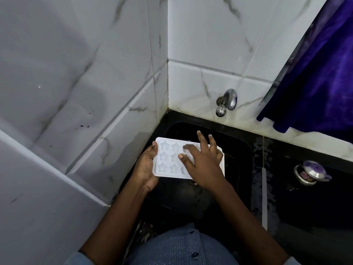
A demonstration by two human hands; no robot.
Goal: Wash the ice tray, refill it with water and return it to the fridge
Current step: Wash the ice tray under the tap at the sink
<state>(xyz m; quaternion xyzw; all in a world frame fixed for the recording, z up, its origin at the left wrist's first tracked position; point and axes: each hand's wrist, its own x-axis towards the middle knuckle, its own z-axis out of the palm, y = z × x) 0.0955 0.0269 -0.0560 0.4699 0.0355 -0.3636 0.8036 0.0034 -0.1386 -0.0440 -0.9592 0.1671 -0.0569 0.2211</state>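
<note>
**Star-mould ice tray held over the sink**

The white ice tray [168, 159], with star-shaped cavities facing up, is held level above the black sink [238, 150], over its left half and clear of the basin floor. The left hand [146, 167] grips the tray's left short edge, with the thumb lying on the top rim and the fingers curled underneath. The right hand [202, 163] lies spread over the tray's right part. Its fingers are straight and fanned, the thumb and forefinger rest on the cavities, and the longer fingers reach past the far rim. It covers that end of the tray, so the moulds there cannot be seen.

A chrome tap [228, 101] juts from the marbled tile wall [200, 44] behind the sink, beyond the tray and a little to its right; no stream of water shows below it. To the right of the sink, a small lidded steel pot [310, 172] stands on the dark, wet-looking desk [305, 207]. A purple cloth [315, 83] hangs above that side, right of the tap.
</note>
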